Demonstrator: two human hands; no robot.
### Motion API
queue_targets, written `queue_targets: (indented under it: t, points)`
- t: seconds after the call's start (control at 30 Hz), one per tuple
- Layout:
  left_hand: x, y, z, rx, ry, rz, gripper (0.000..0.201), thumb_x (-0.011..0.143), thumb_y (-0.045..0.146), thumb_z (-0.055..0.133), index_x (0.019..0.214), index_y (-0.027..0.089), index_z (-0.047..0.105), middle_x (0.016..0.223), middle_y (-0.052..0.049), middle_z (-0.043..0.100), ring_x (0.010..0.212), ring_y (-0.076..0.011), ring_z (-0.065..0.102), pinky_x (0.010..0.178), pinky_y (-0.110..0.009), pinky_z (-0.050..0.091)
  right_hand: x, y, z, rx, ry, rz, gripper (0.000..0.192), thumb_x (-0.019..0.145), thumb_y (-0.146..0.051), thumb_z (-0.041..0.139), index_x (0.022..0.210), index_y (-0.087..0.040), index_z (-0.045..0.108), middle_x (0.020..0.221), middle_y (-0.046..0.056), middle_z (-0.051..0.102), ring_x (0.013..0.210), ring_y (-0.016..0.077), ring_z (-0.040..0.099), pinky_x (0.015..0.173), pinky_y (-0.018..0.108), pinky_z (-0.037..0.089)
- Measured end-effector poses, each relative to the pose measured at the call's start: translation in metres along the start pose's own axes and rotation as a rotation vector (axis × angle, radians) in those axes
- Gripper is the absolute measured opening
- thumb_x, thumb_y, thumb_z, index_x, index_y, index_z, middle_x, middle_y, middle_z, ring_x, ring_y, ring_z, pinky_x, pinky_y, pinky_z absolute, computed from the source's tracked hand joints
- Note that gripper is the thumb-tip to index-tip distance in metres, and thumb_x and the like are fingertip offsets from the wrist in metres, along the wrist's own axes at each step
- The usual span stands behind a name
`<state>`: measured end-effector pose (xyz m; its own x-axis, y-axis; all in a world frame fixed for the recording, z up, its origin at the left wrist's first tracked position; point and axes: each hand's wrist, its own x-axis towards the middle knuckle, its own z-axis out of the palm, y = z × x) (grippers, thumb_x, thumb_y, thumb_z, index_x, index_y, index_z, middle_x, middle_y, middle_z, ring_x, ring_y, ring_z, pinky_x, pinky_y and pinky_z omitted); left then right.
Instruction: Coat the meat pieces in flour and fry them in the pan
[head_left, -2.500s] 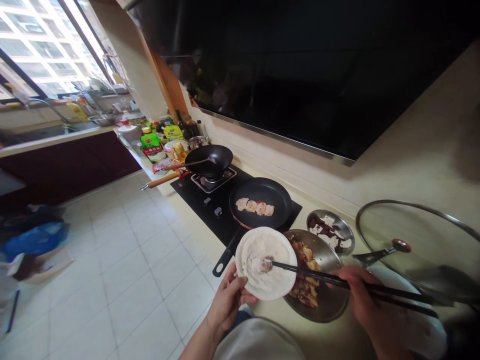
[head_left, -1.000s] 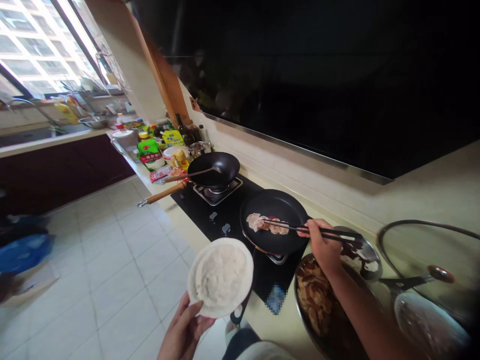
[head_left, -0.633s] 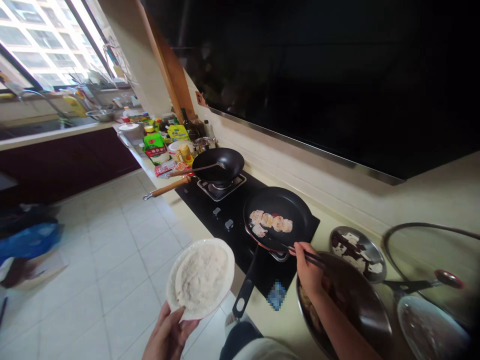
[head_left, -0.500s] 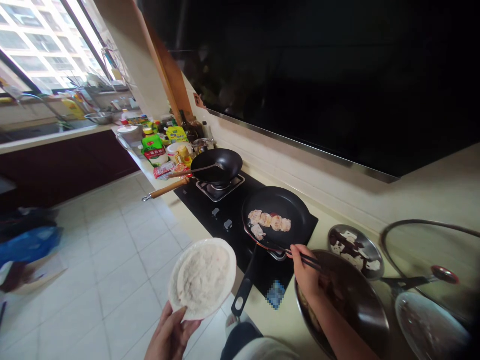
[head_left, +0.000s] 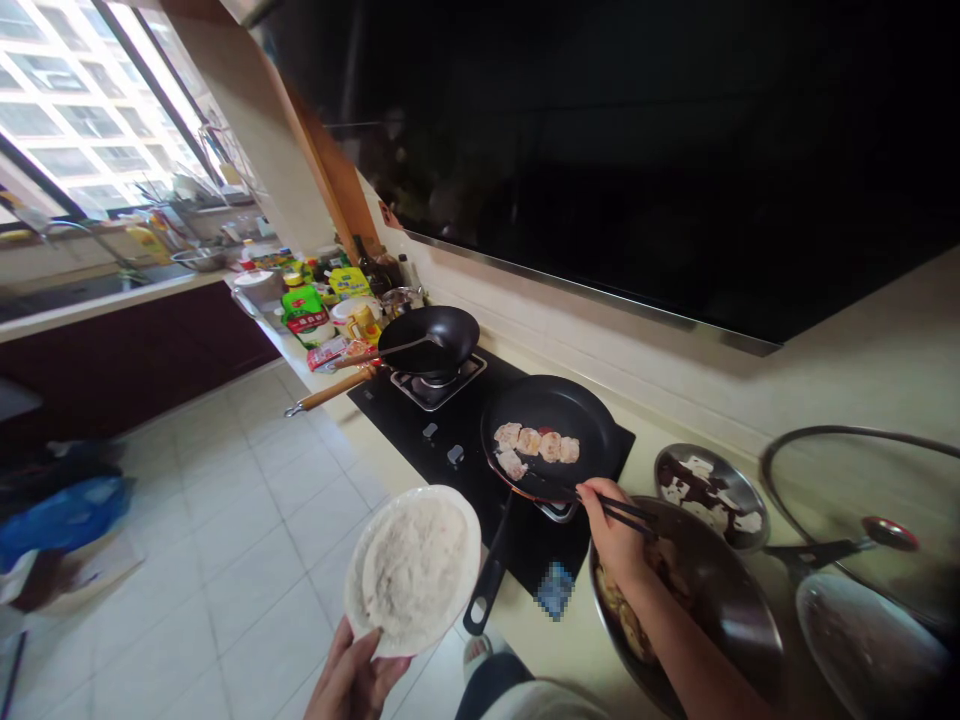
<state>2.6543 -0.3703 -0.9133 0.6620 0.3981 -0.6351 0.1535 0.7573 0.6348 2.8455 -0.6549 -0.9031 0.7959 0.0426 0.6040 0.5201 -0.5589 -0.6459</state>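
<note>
Right hand (head_left: 616,540) fingers pinch chopsticks (head_left: 628,512) over the steel bowl (head_left: 739,620).

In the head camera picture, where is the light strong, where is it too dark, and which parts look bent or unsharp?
Head view: the window at upper left is overexposed; the range hood is almost black, detail lost; straight edges bow near the borders, wide-lens distortion; the glass lid at right is smeared; the frying pan and floured plate stay fairly sharp.
</note>
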Motion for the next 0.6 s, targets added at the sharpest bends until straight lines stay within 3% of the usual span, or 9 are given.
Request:
queue_targets:
  t: [0.13,0.23,0.37,0.47,0.53,0.6]
  points:
    - [0.000,0.000,0.005,0.006,0.017,0.014,0.082,0.053,0.010,0.081,0.128,0.033,0.058,0.120,-0.003,0.071,0.068,-0.0182,0.070,0.061,-0.030,0.062,-0.003,-0.001,0.007,0.000,-0.006,0.017,0.032,0.093,-0.043,0.050,0.073,-0.022,0.062,0.068,0.002,0.066,0.064,0.0167,0.063,0.065,0.029,0.053]
    - [-0.001,0.000,0.011,0.039,-0.035,0.038,0.082,0.053,0.010,0.081,0.128,0.034,0.058,0.120,-0.003,0.071,0.066,-0.0159,0.069,0.059,-0.027,0.062,-0.007,-0.001,-0.016,-0.026,0.019,0.081,0.029,0.094,-0.042,0.049,0.078,-0.021,0.063,0.072,0.002,0.069,0.068,0.0166,0.065,0.067,0.029,0.053]
    - [-0.001,-0.001,0.019,0.093,-0.109,0.050,0.077,0.054,0.009,0.081,0.124,0.033,0.061,0.116,-0.002,0.072,0.066,-0.0153,0.070,0.058,-0.025,0.062,-0.026,0.011,-0.097,-0.143,0.226,0.195,0.031,0.094,-0.045,0.048,0.081,-0.021,0.063,0.072,0.004,0.069,0.067,0.0179,0.065,0.068,0.030,0.052]
    - [-0.002,-0.003,0.028,0.144,-0.156,0.064,0.071,0.057,0.009,0.079,0.121,0.032,0.063,0.110,0.000,0.074,0.065,-0.0144,0.070,0.060,-0.024,0.062,-0.056,0.029,-0.164,-0.229,0.351,0.322,0.037,0.092,-0.052,0.047,0.080,-0.020,0.062,0.066,0.004,0.068,0.061,0.0194,0.064,0.061,0.031,0.051]
    - [-0.005,-0.006,0.035,0.160,-0.184,0.064,0.068,0.057,0.009,0.079,0.119,0.030,0.065,0.106,0.001,0.075,0.062,-0.0137,0.069,0.059,-0.024,0.062,-0.081,0.040,-0.195,-0.335,0.372,0.371,0.042,0.089,-0.057,0.048,0.074,-0.020,0.062,0.057,0.004,0.065,0.054,0.0200,0.061,0.057,0.032,0.049]
    - [-0.010,-0.010,0.044,0.165,-0.202,0.047,0.067,0.054,0.008,0.080,0.117,0.028,0.066,0.103,0.002,0.075,0.061,-0.0143,0.068,0.056,-0.024,0.062,-0.104,0.049,-0.212,-0.412,0.372,0.381,0.046,0.087,-0.062,0.049,0.069,-0.020,0.062,0.055,0.004,0.064,0.054,0.0211,0.060,0.056,0.034,0.048]
